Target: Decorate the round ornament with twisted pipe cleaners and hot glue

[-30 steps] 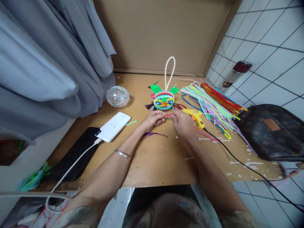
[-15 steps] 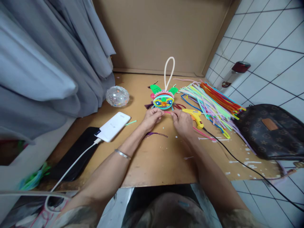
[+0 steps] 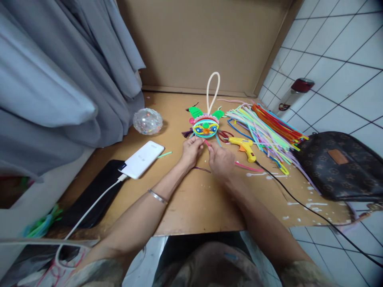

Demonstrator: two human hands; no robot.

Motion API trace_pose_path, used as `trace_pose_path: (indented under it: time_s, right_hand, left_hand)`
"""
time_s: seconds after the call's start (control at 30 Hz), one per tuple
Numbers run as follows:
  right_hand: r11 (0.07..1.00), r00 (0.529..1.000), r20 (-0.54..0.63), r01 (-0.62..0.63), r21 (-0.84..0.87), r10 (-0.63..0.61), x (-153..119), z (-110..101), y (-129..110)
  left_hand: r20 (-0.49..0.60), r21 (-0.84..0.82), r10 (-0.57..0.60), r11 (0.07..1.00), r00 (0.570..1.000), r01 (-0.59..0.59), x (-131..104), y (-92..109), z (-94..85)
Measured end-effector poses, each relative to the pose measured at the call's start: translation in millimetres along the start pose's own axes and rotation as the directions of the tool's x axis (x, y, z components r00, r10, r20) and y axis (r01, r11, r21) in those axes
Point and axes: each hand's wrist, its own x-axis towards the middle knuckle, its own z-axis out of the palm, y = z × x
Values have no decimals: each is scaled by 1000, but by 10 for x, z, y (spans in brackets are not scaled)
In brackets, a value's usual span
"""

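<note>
A pink pipe cleaner [image 3: 249,166] runs out from under my right hand [image 3: 222,160], which pinches it near one end. My left hand [image 3: 193,150] is closed on that end, fingertips almost touching those of the right. Just beyond both hands sits a colourful lion-head ornament [image 3: 206,126] with green ears and a tall cream loop [image 3: 213,91] on top. A purple tassel [image 3: 188,133] lies at its left side and red-handled scissors [image 3: 225,136] at its right. To the right of my right hand rests a yellow glue gun [image 3: 243,147].
Pipe cleaners [image 3: 269,131] in many colours lie in a pile at right, beside a dark patterned bag [image 3: 341,167] and a red-lidded bottle [image 3: 296,93]. A clear ball [image 3: 147,121], a white power bank [image 3: 143,159] with its cable and a black pouch [image 3: 94,195] occupy the left.
My right hand has moved left and slightly toward me, closer to the left hand. The pink pipe cleaner's free end was drawn left with it, and its short span between the hands now bends.
</note>
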Motion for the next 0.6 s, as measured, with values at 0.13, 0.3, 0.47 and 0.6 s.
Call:
trace_pose_path:
  time_s: [0.13,0.3,0.47,0.6]
  right_hand:
    - [995,997,-71,40,88,-34,95,-70,154]
    - [984,989,-108,111,141,-96,166,-68,262]
    - [985,982,-151,127,118,-109,177,-8,271]
    - [979,977,-163,157,132,-134,214,62,308]
  left_hand:
    - [100,0,-101,995,990,102,41,65,-52]
    - [172,49,-39,998,984,31,44,33,-67]
    - [196,116,7,993,981,-30,53,-37,-89]
    - [198,211,50,973,979,-93,64,-62,-108]
